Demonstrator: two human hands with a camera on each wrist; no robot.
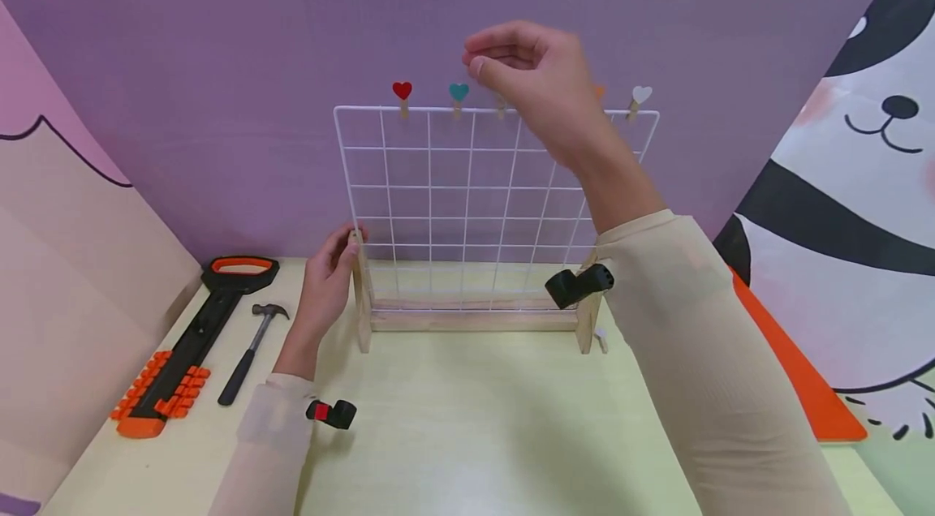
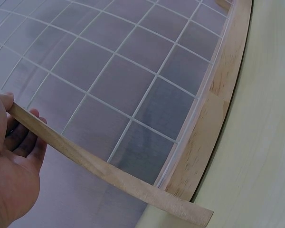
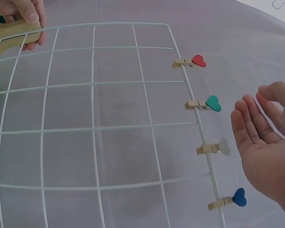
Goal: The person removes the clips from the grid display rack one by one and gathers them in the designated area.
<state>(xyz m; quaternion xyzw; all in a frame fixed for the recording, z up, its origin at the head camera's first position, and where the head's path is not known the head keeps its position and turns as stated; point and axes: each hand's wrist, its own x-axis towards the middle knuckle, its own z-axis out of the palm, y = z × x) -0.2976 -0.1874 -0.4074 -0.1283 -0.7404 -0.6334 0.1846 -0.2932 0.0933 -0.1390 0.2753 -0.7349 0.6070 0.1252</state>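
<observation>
A white wire grid (image 1: 467,187) stands upright in a wooden base (image 1: 475,321). My left hand (image 1: 329,281) grips the left wooden upright (image 2: 118,178) of that base, fingers behind it. Above the grid's top edge, my right hand (image 1: 544,86) hovers with loosely bent fingers and nothing in them. Small wooden clothespins with hearts sit along the top wire: a red-heart clothespin (image 3: 198,61), a teal-heart clothespin (image 3: 212,103), a pale-heart clothespin (image 3: 222,147) and a blue-heart clothespin (image 3: 239,197). Farther right are an orange-heart clothespin (image 1: 600,92), partly hidden, and a white-heart clothespin (image 1: 642,95).
On the left of the table (image 1: 453,419) lie a black-and-orange tool (image 1: 197,337) with orange teeth and a claw hammer (image 1: 252,354). A small pale clothespin (image 1: 601,339) lies beside the base's right foot. An orange flat object (image 1: 796,370) lies at right, partly behind my sleeve.
</observation>
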